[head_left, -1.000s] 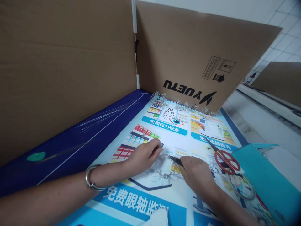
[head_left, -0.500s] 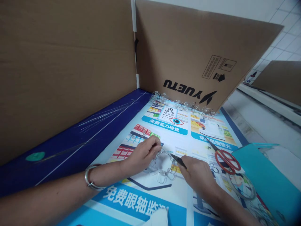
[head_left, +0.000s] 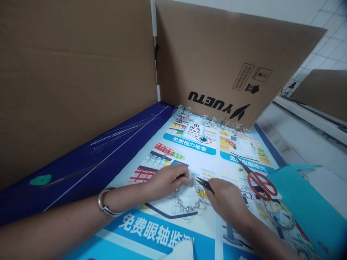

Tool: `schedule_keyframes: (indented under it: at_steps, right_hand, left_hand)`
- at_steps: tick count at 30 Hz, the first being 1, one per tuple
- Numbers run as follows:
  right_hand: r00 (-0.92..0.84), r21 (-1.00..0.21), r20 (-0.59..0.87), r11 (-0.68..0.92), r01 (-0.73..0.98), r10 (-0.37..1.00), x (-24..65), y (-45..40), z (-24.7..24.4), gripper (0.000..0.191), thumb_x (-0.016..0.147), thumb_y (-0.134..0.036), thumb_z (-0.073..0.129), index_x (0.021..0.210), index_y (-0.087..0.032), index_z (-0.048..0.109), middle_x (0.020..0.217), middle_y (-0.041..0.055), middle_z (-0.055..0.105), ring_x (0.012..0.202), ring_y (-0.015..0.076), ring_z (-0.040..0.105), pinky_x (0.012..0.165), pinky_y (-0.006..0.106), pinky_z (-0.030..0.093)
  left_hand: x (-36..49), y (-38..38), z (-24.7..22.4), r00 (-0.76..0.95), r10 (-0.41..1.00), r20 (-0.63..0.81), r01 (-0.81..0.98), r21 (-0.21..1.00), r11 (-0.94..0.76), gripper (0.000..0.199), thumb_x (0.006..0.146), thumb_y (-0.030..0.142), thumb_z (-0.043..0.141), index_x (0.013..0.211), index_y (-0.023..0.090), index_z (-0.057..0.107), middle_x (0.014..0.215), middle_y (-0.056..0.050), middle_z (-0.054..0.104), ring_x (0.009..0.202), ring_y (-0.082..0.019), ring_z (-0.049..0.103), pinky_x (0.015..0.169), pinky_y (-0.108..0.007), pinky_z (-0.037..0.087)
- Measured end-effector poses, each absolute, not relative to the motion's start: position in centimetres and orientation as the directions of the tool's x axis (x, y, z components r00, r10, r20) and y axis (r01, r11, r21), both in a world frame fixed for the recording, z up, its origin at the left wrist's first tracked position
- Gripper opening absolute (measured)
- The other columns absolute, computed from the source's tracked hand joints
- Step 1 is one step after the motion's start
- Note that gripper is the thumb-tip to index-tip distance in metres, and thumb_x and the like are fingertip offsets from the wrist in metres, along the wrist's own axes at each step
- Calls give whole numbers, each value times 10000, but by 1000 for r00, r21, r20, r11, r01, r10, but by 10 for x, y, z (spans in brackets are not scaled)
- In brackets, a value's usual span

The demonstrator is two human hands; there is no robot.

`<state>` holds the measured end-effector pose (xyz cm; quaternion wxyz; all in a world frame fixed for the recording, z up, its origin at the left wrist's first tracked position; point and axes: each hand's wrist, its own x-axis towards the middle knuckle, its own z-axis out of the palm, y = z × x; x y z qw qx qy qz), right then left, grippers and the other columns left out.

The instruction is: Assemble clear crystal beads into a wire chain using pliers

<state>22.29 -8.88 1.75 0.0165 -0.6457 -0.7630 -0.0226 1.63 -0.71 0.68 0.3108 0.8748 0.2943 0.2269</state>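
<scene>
Between my hands hangs a loop of clear beads strung on thin wire (head_left: 189, 208), low over the printed sheet. My left hand (head_left: 172, 178), with silver bangles on the wrist, is closed in a pinch on the loop's upper left side. My right hand (head_left: 229, 196) is wrapped round a pair of fine-nosed pliers (head_left: 205, 184) with dark jaws. The jaws point left toward my left fingertips and stand slightly apart. The handles are mostly hidden in my palm. Whether the jaw tips touch the wire I cannot tell.
Red-handled scissors (head_left: 262, 186) and a wire coil (head_left: 279, 215) lie at the right, by a turquoise folder (head_left: 311, 202). More beaded wire pieces (head_left: 214, 121) line the foot of the cardboard wall (head_left: 227, 54). Loose wires (head_left: 119, 135) and a green patch (head_left: 40, 180) are at left.
My left hand has come down slightly, and the bead loop hangs lower and shows more openly. The pliers' jaws have parted; my right hand has barely moved.
</scene>
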Motion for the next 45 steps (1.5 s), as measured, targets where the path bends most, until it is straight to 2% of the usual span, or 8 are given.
schedule_keyframes:
  at_steps: [6, 11, 15, 18, 24, 30, 38, 45]
  right_hand:
    - [-189, 6, 92, 190, 982, 978, 225, -87, 16, 136, 838, -297, 438, 804, -204, 532, 773, 19, 579, 711, 160, 490, 607, 253, 259]
    - [-279, 15, 132, 280, 960, 951, 228, -86, 19, 118, 828, -275, 470, 821, -198, 559, 769, 23, 566, 746, 169, 472, 674, 272, 278]
    - [-328, 30, 109, 327, 945, 938, 229, -85, 24, 175, 838, -334, 480, 935, -219, 570, 825, 29, 569, 797, 169, 468, 709, 279, 282]
    - [-332, 72, 77, 327, 942, 940, 229, -87, 29, 239, 836, -377, 482, 1018, -241, 556, 874, 45, 563, 813, 169, 470, 701, 276, 287]
    - [-358, 188, 74, 339, 922, 931, 224, -98, 35, 295, 814, -363, 514, 1075, -226, 529, 815, 38, 585, 771, 187, 480, 684, 299, 269]
    - [-348, 212, 28, 335, 918, 937, 220, -104, 35, 69, 819, -248, 502, 813, -224, 567, 717, 16, 561, 683, 171, 469, 600, 304, 215]
    - [-284, 321, 22, 262, 910, 959, 211, -106, 36, 109, 777, -121, 489, 803, -202, 557, 710, 45, 557, 669, 196, 480, 580, 316, 217]
    - [-314, 358, -31, 304, 883, 949, 199, -106, 39, 144, 730, -83, 512, 832, -178, 549, 719, 54, 559, 670, 207, 492, 554, 305, 240]
  left_hand:
    - [15, -9, 3, 727, 650, 221, 408, 623, -668, 72, 841, 189, 440, 800, 182, 499, 783, 14, 547, 711, -117, 491, 618, -216, 341]
    - [15, -9, 2, 696, 684, 221, 447, 611, -653, 66, 837, 193, 438, 794, 184, 487, 774, 20, 547, 693, -114, 485, 593, -214, 330]
    - [15, -9, 0, 672, 711, 207, 488, 597, -636, 68, 833, 209, 437, 801, 184, 491, 768, 15, 551, 677, -119, 484, 586, -219, 331]
    - [15, -9, -1, 676, 708, 203, 493, 590, -639, 78, 835, 222, 433, 808, 184, 496, 765, 12, 553, 672, -122, 487, 589, -222, 335]
    - [14, -10, 1, 660, 726, 196, 519, 579, -628, 100, 839, 242, 418, 796, 183, 486, 745, 9, 548, 657, -125, 485, 584, -224, 332]
    - [14, -10, 2, 642, 745, 180, 556, 559, -614, 103, 835, 254, 419, 782, 185, 475, 700, 16, 530, 615, -122, 469, 564, -228, 317]
    - [16, -12, 4, 666, 708, 235, 480, 591, -648, 102, 842, 236, 421, 774, 178, 469, 741, 8, 535, 649, -116, 458, 572, -225, 322]
    - [17, -15, 3, 695, 682, 226, 465, 583, -666, 113, 854, 252, 409, 795, 178, 469, 728, 8, 546, 624, -110, 456, 565, -225, 323]
